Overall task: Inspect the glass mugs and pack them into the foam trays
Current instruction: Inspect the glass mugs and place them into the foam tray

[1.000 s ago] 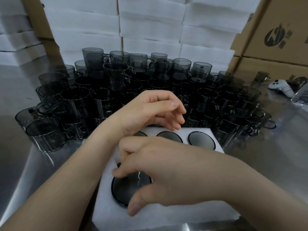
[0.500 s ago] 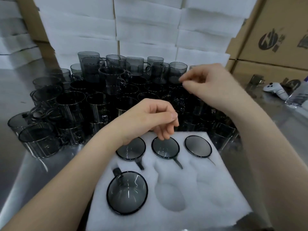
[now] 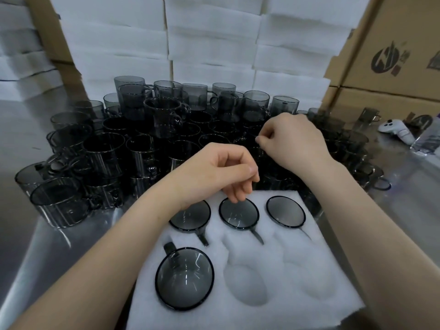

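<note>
The work surface is a steel table (image 3: 35,246), grey and shiny, with soft reflections on it. Behind it, at 12 o'clock, stand high stacks of white foam sheets (image 3: 214,44). At 1 to 2 o'clock there are brown cardboard boxes (image 3: 392,44) with a dark printed logo. At 3 o'clock, near the right side of the table, lies a white controller (image 3: 395,131).

A big crowd of loose mugs (image 3: 107,151) of smoky grey glass fills the middle of the table from 9 o'clock to 3 o'clock. They stand upright and close together, and at the back some stand on top of others.

Close to the person, at 6 o'clock, lies the foam tray (image 3: 297,246), white, with round pockets in two rows. The far row holds the left mug (image 3: 190,217), the middle mug (image 3: 239,214) and the right mug (image 3: 285,211), all mouth up, their handles pointing to about 5 o'clock. In the near row the left pocket holds a fourth mug (image 3: 184,278), its handle toward 11 o'clock. The two other near pockets show only foam.

The left hand (image 3: 214,172) hangs over the far row with fingers loosely curled downward and nothing in them. Its fingertips are over the rim of the middle mug, and I cannot tell if they touch it. The right hand (image 3: 292,141) is over the loose mugs, at 1 o'clock from the tray. Its fingers are curled, with thumb and forefinger pressed together at a dark mug, and I cannot tell if glass is between them.
</note>
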Tool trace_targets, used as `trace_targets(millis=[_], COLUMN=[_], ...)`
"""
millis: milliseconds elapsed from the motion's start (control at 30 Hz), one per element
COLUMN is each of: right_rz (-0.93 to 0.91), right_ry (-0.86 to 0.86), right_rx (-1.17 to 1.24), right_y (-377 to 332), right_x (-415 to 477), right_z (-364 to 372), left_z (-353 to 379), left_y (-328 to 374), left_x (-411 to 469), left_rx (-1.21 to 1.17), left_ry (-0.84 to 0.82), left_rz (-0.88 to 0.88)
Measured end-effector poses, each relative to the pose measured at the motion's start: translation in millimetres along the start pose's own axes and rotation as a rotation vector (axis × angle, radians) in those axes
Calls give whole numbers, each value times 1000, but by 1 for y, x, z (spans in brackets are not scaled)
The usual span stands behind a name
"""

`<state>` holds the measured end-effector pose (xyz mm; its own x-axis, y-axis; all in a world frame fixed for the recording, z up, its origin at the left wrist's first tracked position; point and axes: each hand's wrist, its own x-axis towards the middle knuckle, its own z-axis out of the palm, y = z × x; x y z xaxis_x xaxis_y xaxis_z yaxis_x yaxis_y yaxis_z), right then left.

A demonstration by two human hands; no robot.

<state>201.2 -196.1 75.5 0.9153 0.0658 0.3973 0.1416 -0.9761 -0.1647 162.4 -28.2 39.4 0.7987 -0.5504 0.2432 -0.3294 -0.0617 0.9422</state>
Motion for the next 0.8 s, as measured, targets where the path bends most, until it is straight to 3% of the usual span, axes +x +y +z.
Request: trace_targets(millis=[67,167,267,400,500,600,800], right_rz=[-24,-39,-82,-259,-322,-297,-179], right_ry=[76,170,101,-8,-34,6,-228], right_rx=[100,357,767,1049,1195,1300,1418], right_y=[1,-1,-12,-18,-13,-7,-4], right_x=[-4,-11,-18,-19,-19,-16,-17], right_z=[-8,-21,-26,-19,-6,4,15], left_z=[3,3,2,5,4,4,3], left_y=[4,10,12,8,7,6,-1], left_x=[0,0,0,1,3,5,3], left_rx=[-47,-59,112,428,514,542,626], left_ry=[87,366,531,597,674,683,562], left_rz=[65,198,201,114,140,197,301])
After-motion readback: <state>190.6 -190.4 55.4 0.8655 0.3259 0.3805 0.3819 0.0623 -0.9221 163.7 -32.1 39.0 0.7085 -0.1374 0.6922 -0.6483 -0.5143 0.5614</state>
